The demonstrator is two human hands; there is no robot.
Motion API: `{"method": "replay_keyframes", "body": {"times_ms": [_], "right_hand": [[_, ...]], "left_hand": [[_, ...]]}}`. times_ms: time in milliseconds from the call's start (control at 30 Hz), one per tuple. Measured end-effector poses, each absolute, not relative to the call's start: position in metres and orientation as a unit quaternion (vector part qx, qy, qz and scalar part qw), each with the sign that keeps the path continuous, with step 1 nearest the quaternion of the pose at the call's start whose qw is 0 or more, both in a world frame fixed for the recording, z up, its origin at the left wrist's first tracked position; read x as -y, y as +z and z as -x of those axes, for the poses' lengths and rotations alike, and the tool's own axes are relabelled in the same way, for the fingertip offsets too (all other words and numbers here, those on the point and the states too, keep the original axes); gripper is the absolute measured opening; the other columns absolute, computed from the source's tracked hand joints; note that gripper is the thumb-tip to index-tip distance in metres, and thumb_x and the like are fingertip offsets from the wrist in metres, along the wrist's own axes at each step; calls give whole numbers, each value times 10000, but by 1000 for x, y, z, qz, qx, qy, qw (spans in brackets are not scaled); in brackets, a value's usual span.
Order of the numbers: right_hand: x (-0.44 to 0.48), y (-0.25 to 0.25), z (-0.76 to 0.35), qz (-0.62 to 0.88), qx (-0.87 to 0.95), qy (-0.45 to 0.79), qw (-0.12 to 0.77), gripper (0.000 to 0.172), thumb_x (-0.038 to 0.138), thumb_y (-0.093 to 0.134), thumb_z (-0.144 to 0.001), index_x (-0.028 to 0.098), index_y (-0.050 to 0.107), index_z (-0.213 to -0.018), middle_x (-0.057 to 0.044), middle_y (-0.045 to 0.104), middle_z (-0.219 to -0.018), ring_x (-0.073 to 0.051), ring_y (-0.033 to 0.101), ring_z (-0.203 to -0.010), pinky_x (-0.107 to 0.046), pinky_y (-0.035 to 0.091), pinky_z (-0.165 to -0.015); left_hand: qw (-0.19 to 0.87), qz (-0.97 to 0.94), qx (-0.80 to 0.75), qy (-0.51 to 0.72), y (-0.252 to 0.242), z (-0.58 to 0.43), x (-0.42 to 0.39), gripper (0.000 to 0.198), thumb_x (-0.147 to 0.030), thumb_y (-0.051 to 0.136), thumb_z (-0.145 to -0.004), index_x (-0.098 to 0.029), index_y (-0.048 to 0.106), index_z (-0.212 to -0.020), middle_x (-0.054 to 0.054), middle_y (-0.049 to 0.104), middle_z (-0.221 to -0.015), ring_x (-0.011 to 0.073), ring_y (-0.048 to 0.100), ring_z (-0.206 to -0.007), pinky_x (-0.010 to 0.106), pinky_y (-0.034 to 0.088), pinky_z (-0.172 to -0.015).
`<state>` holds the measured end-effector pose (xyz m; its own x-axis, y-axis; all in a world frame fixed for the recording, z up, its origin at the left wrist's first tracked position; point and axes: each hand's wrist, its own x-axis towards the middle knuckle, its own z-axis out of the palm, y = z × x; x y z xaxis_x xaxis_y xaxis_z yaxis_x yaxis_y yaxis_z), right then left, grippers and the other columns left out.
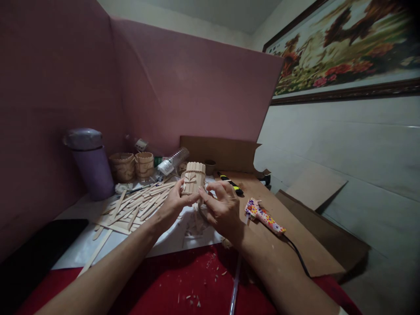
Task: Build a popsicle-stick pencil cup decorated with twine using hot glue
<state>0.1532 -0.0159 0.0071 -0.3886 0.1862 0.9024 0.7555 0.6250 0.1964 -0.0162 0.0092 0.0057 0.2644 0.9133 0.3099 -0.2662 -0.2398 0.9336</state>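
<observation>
A small cup made of upright craft sticks (195,178), with twine bands and little wooden pieces forming a pattern on its side, is held up over the table. My left hand (177,199) is closed around its left side and lower edge, the thumb across the front. At the cup's lower right, my right hand (221,205) is closed in a pinch, fingertips against or very near the cup. A thin pale stick (225,180) shows above its knuckles; the rest of it is hidden by the fingers.
Loose craft sticks (141,205) lie piled on white paper at left. Behind stand a purple tumbler (93,170), two wooden cups (144,166) and a plastic bottle (173,162). On cardboard at right lie a flowered glue gun (264,216) with its cord and a yellow-black cutter (234,186).
</observation>
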Motion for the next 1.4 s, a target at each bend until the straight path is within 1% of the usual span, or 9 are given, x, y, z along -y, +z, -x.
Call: {"method": "replay_keyframes", "body": {"times_ms": [133,233,467,567,767,1033,1133,1267,1400], "right_hand": [[17,6,-151,315,772,-313,455,337,105,533,-845,118,726,-1122,-120,660,-976,-270,517,-967,-427,495,-828],[17,5,-149,328,769,-319,448,340,105,529,-844,126,726,-1120,-120,662,-990,-272,516,-977,-431,493,-843],[16,3,-148,340,745,-270,507,373,129,516,-888,157,691,-1216,-110,662,-1040,-255,551,-979,-412,504,-836],[15,2,-148,347,738,-268,513,376,139,525,-889,179,693,-1222,-104,647,-1029,-249,556,-966,-402,506,-825],[15,1,-149,337,760,-304,465,381,128,522,-867,147,705,-1201,-125,639,-1038,-267,525,-995,-412,500,-828],[16,1,-149,334,757,-360,432,360,115,524,-852,123,717,-1156,-133,654,-1034,-277,517,-1004,-420,490,-821],[16,1,-147,336,755,-322,461,374,143,521,-873,125,698,-1202,-133,655,-1051,-275,530,-1004,-423,495,-835],[15,1,-145,361,715,-266,537,423,96,470,-885,162,676,-1249,-114,641,-1050,-250,555,-993,-401,498,-861],[16,0,-145,364,719,-255,535,453,65,465,-858,176,688,-1236,-107,627,-1034,-248,554,-968,-396,496,-836]], "left_hand": [[574,-573,-237,534,6,18,-9,694,-247,859,-633,-180,552,-1252,93,681,-1144,244,633,-1012,330,477,-859],[577,-566,-239,538,7,18,-9,730,-199,855,-605,-184,544,-1265,88,678,-1148,256,627,-1045,348,474,-894],[581,-536,-269,550,9,15,-10,607,-210,800,-632,-186,583,-1198,38,679,-994,166,600,-816,259,442,-671],[583,-534,-278,546,9,15,-10,582,-199,786,-644,-185,581,-1188,24,665,-967,141,573,-774,240,418,-622],[587,-535,-259,550,9,14,-8,589,-174,794,-639,-182,580,-1187,28,677,-988,150,591,-815,247,444,-673],[561,-549,-246,568,5,14,-11,721,-183,848,-602,-190,560,-1262,65,680,-1135,224,617,-1010,329,467,-890],[577,-531,-250,568,7,13,-11,700,-187,841,-595,-188,567,-1239,57,688,-1082,208,621,-947,305,470,-821],[622,-505,-247,545,15,13,-5,519,-162,774,-642,-184,610,-1134,34,684,-967,158,600,-805,251,430,-661],[653,-491,-238,526,21,15,0,468,-144,757,-653,-183,629,-1102,47,692,-985,173,615,-867,269,455,-732]]}}
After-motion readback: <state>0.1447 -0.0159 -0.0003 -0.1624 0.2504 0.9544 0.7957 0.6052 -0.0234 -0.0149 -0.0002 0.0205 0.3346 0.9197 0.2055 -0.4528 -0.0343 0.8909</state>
